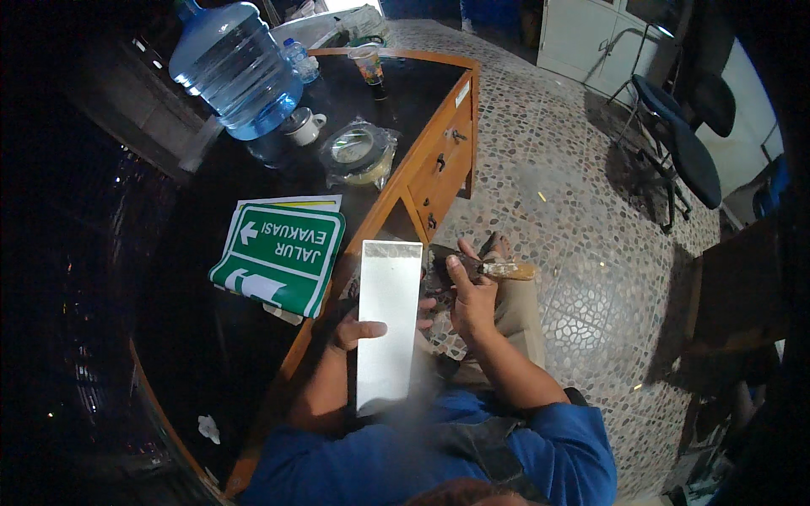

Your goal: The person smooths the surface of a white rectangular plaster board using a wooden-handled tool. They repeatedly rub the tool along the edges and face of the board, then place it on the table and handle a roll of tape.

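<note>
My left hand (361,331) is closed around a long white rectangular panel (389,316). Its thumb lies across the front face, and fingertips show past the right edge. A greyish band runs along the panel's top end. Just to the right, my right hand (474,299) grips a wooden-handled tool (511,270) with the thumb on top. The worn handle sticks out to the right. A dark flat part extends left toward the panel, partly hidden behind it, so I cannot tell the tool's exact kind. Both are held above my lap, beside the desk.
On the dark-topped wooden desk (181,337) lie green signs with white arrows (278,253). Farther back are a bagged tape roll (359,152), a white mug (304,126), a large water jug (240,76) and a patterned cup (368,66). Office chairs (675,143) stand on the pebble-patterned floor.
</note>
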